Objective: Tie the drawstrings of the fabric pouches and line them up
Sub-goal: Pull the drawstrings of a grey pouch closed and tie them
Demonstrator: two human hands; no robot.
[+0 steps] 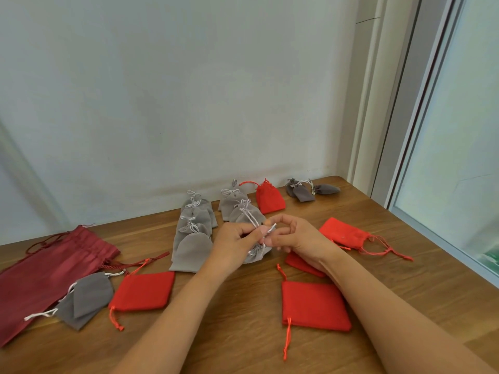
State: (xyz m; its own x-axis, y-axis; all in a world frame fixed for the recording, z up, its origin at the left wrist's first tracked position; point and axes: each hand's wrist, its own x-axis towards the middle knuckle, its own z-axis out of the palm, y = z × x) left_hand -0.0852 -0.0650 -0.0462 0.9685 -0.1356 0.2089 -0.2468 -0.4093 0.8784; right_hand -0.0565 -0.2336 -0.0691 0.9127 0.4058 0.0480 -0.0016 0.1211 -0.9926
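Forearms are seen nearest the head camera, reaching in over the bench (243, 336) from the lower edge. Between them a flat red pouch (314, 305) lies untied, its cord trailing toward the viewer.

Further in, the left hand (232, 244) is curled round the gathered neck of a grey pouch (256, 256). The right hand (299, 236) is pinched on its white cords (253, 221), which are drawn up between the two hands. Whether this pouch rests on the bench or is lifted just clear of it cannot be told.

Behind the hands, tied grey pouches are laid overlapping in a left row (193, 230) and a shorter right row (235, 203). One tied red one (270, 198) stands beside the shorter row.

Loose pouches are scattered about:
- a red one at left (144, 291)
- a red one at right (344, 233)
- two untied grey ones (86, 298) lying partly on a maroon bag (46, 271)

The step in hand is judged to be the knotting of the grey pouch's cords. For the next move, the loop must be pulled snug without letting the neck slacken. The pouch then has to be set at the near end of the right row.
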